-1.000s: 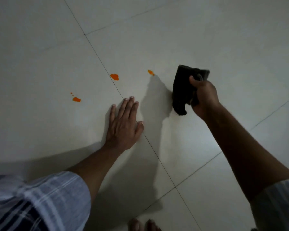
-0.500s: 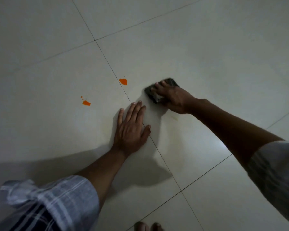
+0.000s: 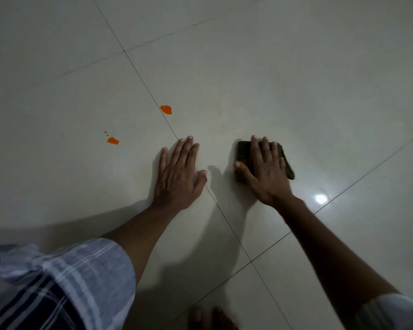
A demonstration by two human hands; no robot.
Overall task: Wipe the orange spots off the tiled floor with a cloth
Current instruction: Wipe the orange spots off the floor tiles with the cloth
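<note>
Right hand (image 3: 268, 172) flat, fingers straight, pressing the dark folded cloth (image 3: 244, 151) onto the glossy pale tiled floor (image 3: 296, 79), its long side running away from the person. Left hand (image 3: 179, 175) beside the cloth, fingers spread, holding nothing. Beyond that hand, two irregular orange spots: one (image 3: 166, 109) by the grout line, another (image 3: 113, 140) farther left.

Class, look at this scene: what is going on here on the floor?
A person is wiping a tiled floor. The right hand presses a dark cloth flat on the tile; the left hand rests flat beside it. Two orange spots, plus tiny specks, lie beyond the left hand, not yet wiped.
</note>
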